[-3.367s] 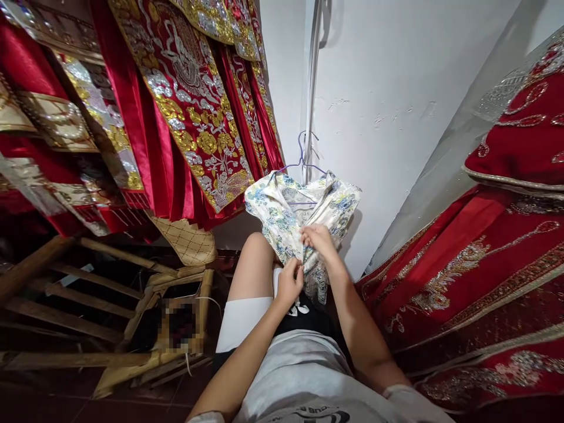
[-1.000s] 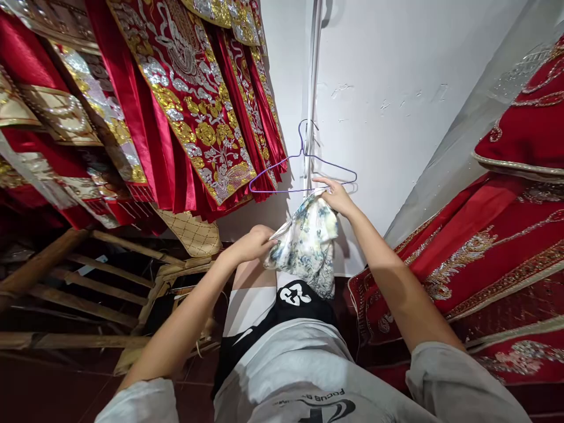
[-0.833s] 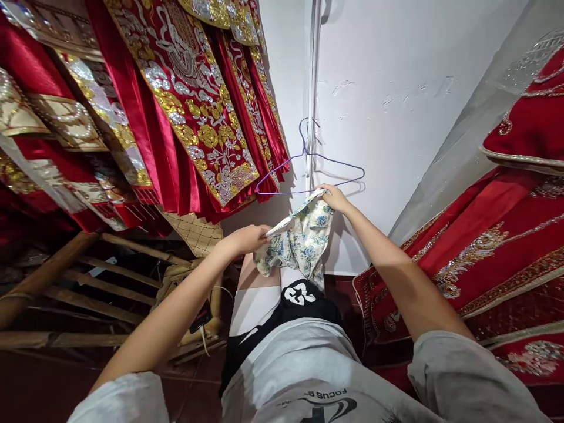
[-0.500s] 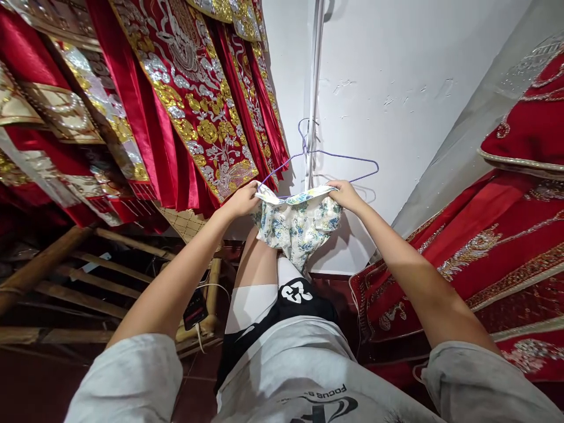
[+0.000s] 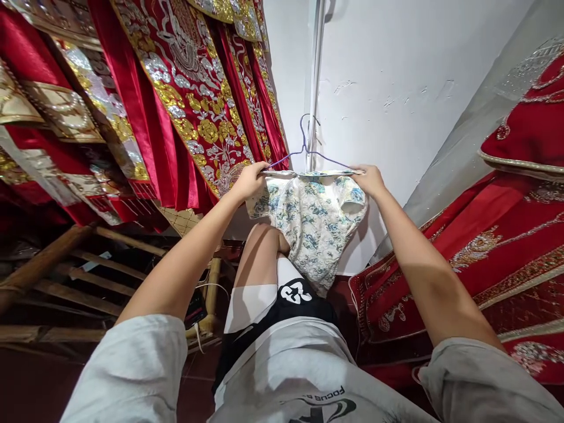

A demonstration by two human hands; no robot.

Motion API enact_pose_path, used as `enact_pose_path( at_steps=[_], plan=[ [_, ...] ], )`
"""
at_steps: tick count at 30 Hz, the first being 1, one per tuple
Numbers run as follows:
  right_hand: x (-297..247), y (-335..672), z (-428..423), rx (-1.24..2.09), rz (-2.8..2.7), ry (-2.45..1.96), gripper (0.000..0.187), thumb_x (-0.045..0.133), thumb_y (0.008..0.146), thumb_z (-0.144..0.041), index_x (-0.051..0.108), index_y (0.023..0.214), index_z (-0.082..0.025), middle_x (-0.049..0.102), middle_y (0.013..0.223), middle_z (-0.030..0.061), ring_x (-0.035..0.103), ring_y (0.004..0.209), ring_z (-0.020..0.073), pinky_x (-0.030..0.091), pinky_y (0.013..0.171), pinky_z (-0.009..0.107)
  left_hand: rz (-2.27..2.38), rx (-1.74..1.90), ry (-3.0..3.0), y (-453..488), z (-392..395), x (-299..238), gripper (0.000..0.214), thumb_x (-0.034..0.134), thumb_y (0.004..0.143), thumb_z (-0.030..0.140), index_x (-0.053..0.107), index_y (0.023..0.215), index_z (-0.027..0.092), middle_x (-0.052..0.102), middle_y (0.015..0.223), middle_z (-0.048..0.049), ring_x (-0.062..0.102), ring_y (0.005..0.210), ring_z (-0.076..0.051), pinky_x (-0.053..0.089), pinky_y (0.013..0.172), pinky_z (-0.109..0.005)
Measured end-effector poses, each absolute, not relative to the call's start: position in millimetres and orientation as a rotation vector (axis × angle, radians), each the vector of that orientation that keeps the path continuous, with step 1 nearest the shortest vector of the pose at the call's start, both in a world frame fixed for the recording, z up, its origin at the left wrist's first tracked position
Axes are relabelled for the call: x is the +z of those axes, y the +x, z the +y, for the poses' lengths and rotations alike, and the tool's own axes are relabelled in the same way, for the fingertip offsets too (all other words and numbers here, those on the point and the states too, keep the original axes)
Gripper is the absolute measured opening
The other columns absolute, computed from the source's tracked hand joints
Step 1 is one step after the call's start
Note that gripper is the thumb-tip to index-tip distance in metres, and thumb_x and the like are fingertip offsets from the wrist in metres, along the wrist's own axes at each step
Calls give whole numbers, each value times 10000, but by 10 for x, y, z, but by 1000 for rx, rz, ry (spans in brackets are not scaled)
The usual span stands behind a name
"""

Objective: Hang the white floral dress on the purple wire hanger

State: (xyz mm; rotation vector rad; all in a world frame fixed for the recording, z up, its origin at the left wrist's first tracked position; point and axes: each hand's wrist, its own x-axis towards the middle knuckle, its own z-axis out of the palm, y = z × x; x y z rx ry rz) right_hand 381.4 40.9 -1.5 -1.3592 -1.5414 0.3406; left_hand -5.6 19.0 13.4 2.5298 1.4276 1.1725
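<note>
A white garment with a blue and green floral print (image 5: 315, 217) hangs down in front of my knees, its top edge stretched nearly straight between my hands. My left hand (image 5: 252, 179) is closed on its left top corner, and my right hand (image 5: 369, 178) pinches the right top corner. A thin purple wire hanger (image 5: 326, 156) rises above the fabric. Its hook is up at the white pole, and its two ends run down to my hands. The hanger's lower bar is hidden behind the cloth.
Red garments with gold and silver embroidery (image 5: 207, 126) hang on the left. Other red beaded garments (image 5: 467, 258) are on the right, beside translucent sheeting (image 5: 458, 153). A bamboo frame (image 5: 110, 267) stands at lower left. A white vertical pole (image 5: 314, 76) runs along the white wall (image 5: 396, 53).
My hands have moved apart and slightly up, spreading the garment's top edge toward the hanger's ends. The cloth now hangs wider and longer, and a short sleeve shows on the right.
</note>
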Motion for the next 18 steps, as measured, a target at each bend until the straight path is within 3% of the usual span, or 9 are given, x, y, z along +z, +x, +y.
enact_pose_path(
  at_steps=[2, 4, 10, 12, 15, 18],
  plan=[
    [52, 3931, 432, 630, -1683, -1381, 389, 838, 622, -431, 772, 824, -106, 723, 747, 92, 660, 740, 248, 535, 683, 344, 1496, 1215, 2539, -76, 239, 131, 271, 508, 818, 152, 695, 1015, 156, 662, 1089, -134, 592, 1078, -308, 467, 981, -443],
    [86, 4001, 420, 867, -1772, -1298, 426, 867, 586, -492, 762, 749, -113, 720, 724, 93, 652, 697, 233, 524, 642, 327, 1557, 1243, 2512, -85, 283, 105, 235, 510, 837, 161, 688, 990, 160, 629, 1061, -141, 558, 1130, -324, 451, 1002, -464],
    [1, 3974, 469, 381, -1593, -1173, 563, 803, 669, -483, 763, 1105, -128, 744, 1134, 154, 670, 950, 275, 539, 868, 393, 1586, 1211, 2468, -65, 304, 49, 244, 494, 837, 136, 665, 1006, 177, 593, 999, -122, 563, 1070, -312, 453, 984, -453],
    [-49, 3926, 505, 338, -1603, -1239, 543, 758, 722, -495, 759, 1115, -120, 742, 1155, 168, 661, 981, 282, 531, 897, 412, 1579, 1183, 2476, -57, 289, 60, 235, 492, 836, 140, 665, 990, 182, 593, 996, -119, 563, 1067, -313, 455, 988, -461],
    [-65, 3889, 482, 388, -1655, -1299, 439, 720, 779, -531, 782, 926, -122, 770, 904, 113, 661, 897, 268, 536, 804, 370, 1601, 1219, 2464, -69, 284, 82, 227, 485, 849, 153, 664, 983, 190, 590, 993, -125, 555, 1088, -327, 451, 1003, -489],
    [44, 3957, 333, 624, -1766, -1329, 415, 775, 743, -571, 750, 712, -158, 693, 633, 44, 643, 731, 232, 512, 661, 319, 1658, 1318, 2399, -136, 307, 96, 251, 484, 880, 191, 649, 1069, 200, 585, 1091, -152, 557, 1112, -350, 440, 1020, -522]
  ],
)
